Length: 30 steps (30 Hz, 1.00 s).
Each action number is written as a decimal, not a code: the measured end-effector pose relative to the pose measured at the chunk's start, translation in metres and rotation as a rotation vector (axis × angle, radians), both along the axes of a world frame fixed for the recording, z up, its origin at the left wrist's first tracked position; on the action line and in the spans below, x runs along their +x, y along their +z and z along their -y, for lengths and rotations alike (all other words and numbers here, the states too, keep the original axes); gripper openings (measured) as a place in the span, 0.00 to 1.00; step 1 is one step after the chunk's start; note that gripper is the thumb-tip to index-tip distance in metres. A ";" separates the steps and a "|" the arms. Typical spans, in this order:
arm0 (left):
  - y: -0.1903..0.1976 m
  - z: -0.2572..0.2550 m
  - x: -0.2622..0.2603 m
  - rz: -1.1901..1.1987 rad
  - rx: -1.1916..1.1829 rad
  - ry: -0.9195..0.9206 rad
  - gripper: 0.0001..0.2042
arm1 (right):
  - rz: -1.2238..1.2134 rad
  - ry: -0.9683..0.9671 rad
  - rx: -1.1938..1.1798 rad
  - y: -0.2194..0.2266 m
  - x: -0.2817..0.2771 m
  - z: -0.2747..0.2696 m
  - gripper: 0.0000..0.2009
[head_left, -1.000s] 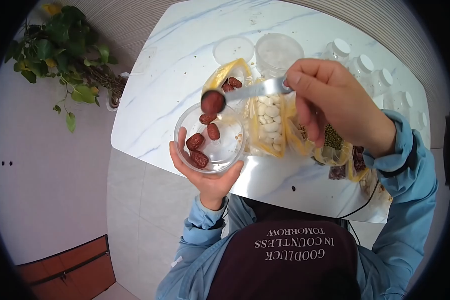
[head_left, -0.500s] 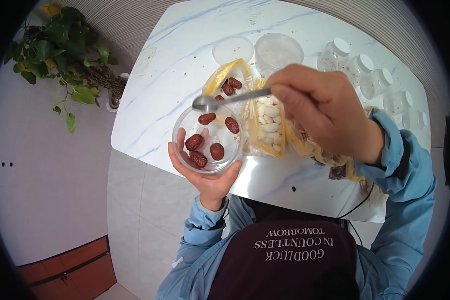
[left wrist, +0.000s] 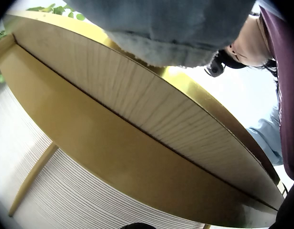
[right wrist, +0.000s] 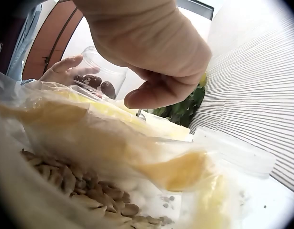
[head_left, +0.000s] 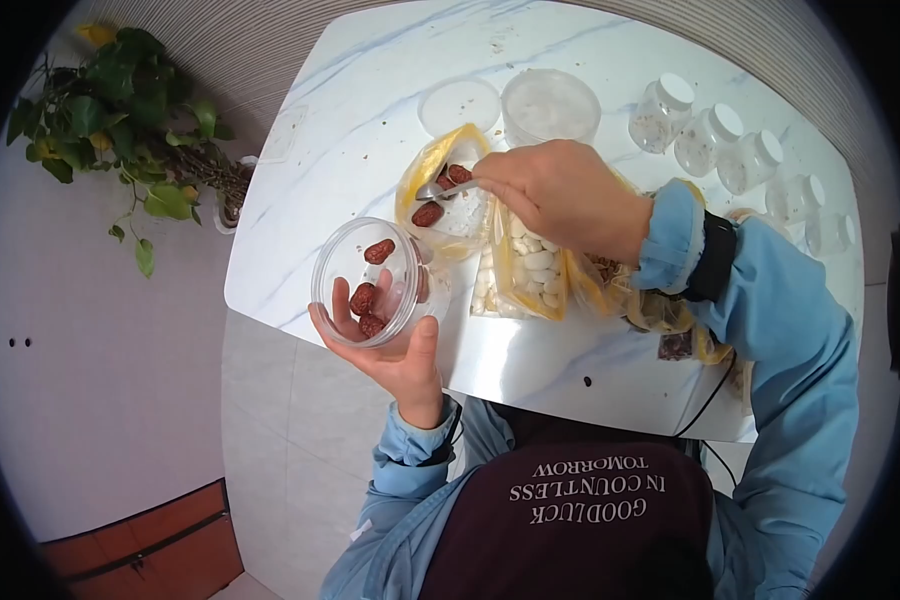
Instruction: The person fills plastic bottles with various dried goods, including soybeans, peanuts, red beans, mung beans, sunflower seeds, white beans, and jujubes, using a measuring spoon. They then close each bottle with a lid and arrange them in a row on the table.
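My left hand [head_left: 405, 372] grips a round clear plastic tub [head_left: 398, 240] by its lower side, tilted at the table's left front edge. Several wrinkled red dates [head_left: 378, 251] lie inside it. In my right hand [head_left: 575, 200] is the handle of a metal spoon [head_left: 460, 187], its bowl down in the open mouth of a yellow-edged plastic bag [head_left: 418, 168]. Beside the spoon in that bag are a few red dates [head_left: 428, 214]. The right wrist view shows my right fingers [right wrist: 152, 95] curled down above the bags; the left wrist view shows only sleeve and table underside.
To the right of the date bag stands a bag of white beans [head_left: 540, 262], then more bags under my right forearm. A clear round tub [head_left: 552, 105] and a lid [head_left: 458, 107] lie behind. Several white-capped jars [head_left: 662, 112] line the far right. A black cable [head_left: 715, 395] crosses the front edge.
A date dropped from the spoon into the tub. The right hand then moved the spoon back into the date bag, while the left hand shifted the tub left and tilted it.
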<state>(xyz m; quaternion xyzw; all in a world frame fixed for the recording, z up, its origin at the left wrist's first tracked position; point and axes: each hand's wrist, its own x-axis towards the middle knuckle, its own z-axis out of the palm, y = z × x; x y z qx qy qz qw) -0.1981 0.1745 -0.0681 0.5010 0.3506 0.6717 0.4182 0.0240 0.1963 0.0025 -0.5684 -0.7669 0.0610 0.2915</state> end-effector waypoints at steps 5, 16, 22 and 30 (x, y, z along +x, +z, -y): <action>-0.001 -0.001 -0.001 -0.014 0.003 0.010 0.51 | -0.130 0.032 -0.150 -0.001 -0.004 0.001 0.10; -0.003 -0.001 -0.003 -0.094 0.040 0.050 0.53 | -0.845 -0.195 -1.038 0.021 0.004 -0.001 0.12; -0.003 -0.001 -0.001 -0.081 0.057 0.005 0.53 | -0.862 -0.151 -1.090 0.020 0.002 0.002 0.12; -0.004 0.000 -0.003 -0.050 0.078 -0.123 0.54 | -0.951 -0.162 -1.210 0.019 -0.003 -0.001 0.11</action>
